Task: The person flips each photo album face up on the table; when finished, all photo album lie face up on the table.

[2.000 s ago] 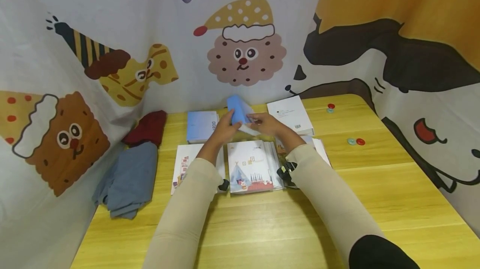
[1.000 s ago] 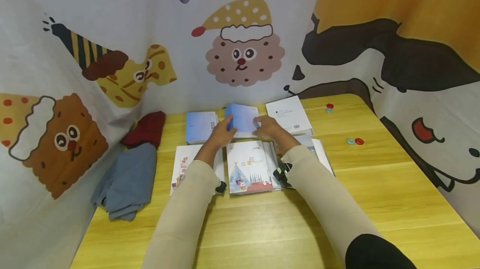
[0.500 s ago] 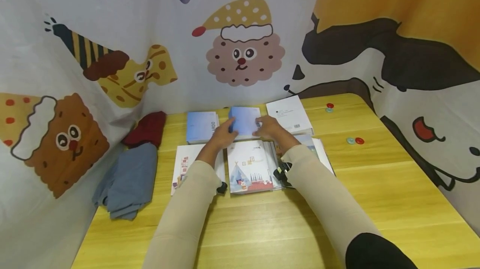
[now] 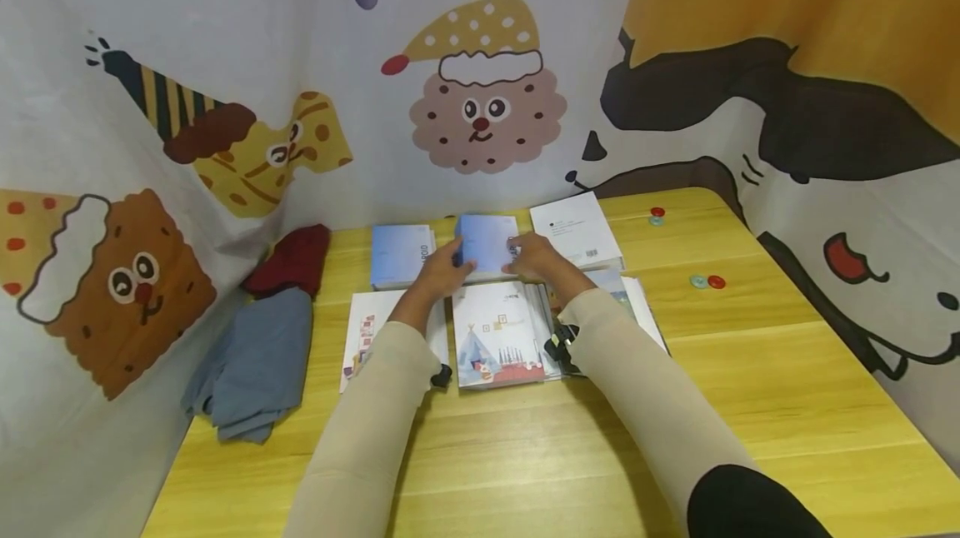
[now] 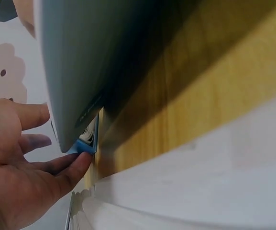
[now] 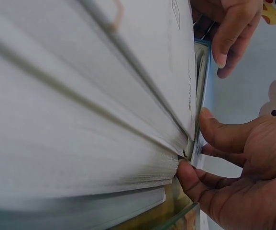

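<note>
In the head view a blue photo album (image 4: 486,240) lies at the back middle of the table, between both hands. My left hand (image 4: 444,271) grips its left edge; in the left wrist view the hand's (image 5: 32,163) fingers reach to the blue corner (image 5: 86,146). At the opposite edge, my right hand (image 4: 538,255) pinches the album, thumb and fingers around its side in the right wrist view (image 6: 252,167). Directly in front lies a white album (image 4: 495,313) with a tent drawing. Its pages loom large in the right wrist view.
A second blue album (image 4: 397,253) lies to the left, a white one (image 4: 573,226) to the right. Two more albums flank the tent one, partly under the forearms. Grey cloth (image 4: 266,355) and dark red cloth (image 4: 292,259) sit left; small red and green discs (image 4: 707,281) right.
The blue album has come down from a tilted, raised position to lie flat in the back row. Both hands stay at its sides and barely move over the last half second.
</note>
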`<state>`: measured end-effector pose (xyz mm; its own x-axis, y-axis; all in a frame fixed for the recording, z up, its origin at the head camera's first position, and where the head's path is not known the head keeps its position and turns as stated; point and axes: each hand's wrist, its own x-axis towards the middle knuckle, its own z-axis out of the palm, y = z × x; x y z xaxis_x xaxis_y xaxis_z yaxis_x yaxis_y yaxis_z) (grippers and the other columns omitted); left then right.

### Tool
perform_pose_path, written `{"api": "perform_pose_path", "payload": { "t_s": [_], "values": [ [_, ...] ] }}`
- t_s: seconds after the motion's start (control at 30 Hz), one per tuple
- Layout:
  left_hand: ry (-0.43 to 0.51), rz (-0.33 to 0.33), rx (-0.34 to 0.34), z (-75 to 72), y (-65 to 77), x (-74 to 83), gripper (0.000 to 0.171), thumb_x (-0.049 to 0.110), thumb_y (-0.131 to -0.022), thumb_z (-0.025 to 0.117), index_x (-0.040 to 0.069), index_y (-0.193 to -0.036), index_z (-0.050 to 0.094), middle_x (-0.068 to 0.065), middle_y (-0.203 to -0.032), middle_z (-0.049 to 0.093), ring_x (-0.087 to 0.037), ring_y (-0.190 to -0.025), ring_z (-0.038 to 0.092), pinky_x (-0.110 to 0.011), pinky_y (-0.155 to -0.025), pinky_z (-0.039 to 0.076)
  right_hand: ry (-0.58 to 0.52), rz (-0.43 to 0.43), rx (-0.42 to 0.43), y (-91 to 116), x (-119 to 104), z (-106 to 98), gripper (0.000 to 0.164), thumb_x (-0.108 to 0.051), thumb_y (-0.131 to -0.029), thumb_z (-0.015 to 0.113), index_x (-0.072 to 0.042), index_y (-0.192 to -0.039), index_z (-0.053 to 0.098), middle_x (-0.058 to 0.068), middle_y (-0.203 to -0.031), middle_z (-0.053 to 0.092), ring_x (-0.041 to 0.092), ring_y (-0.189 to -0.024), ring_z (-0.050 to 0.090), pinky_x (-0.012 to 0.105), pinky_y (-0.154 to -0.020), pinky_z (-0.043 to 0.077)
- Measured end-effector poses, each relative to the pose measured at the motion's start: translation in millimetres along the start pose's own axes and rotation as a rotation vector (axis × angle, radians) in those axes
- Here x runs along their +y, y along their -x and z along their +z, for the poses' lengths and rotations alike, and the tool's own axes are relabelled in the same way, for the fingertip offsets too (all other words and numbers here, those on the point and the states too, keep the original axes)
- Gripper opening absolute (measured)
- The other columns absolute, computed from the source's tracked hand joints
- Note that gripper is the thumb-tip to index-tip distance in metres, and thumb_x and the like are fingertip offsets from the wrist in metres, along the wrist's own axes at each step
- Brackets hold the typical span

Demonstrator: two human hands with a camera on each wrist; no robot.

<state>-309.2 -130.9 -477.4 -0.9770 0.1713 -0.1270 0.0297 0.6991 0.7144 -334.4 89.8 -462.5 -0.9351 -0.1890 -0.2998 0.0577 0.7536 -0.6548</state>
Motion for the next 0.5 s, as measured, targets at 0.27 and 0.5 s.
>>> {"api": "perform_pose_path", "payload": {
  "t_s": [0.27, 0.5],
  "values": [
    [-0.005, 0.019, 0.023, -3.4, -1.3, -0.3, 0.074, 0.033, -0.111, 0.062, 0.012, -0.174, 0.028, -0.019, -0.178, 0.034, -0.043, -0.167, 0.029, -0.056, -0.138, 0.021, -0.028, 0.049, -0.044, 1.0, -5.8, -4.8, 0.071, -0.023, -0.105, 0.074, -0.019, -0.169, 0.043, 0.013, -0.18, 0.033, 0.04, -0.167, 0.031, 0.059, -0.136, 0.028],
    [-0.037, 0.014, 0.014, -5.2, -3.0, -0.8, 0.074, 0.035, -0.111, 0.062, 0.013, -0.174, 0.03, -0.021, -0.177, 0.035, -0.044, -0.166, 0.03, -0.057, -0.138, 0.022, -0.032, 0.042, -0.043, 0.2, -4.0, -4.3, 0.072, -0.025, -0.104, 0.076, -0.019, -0.168, 0.044, 0.014, -0.18, 0.033, 0.041, -0.167, 0.031, 0.06, -0.136, 0.027]
  ]
}}
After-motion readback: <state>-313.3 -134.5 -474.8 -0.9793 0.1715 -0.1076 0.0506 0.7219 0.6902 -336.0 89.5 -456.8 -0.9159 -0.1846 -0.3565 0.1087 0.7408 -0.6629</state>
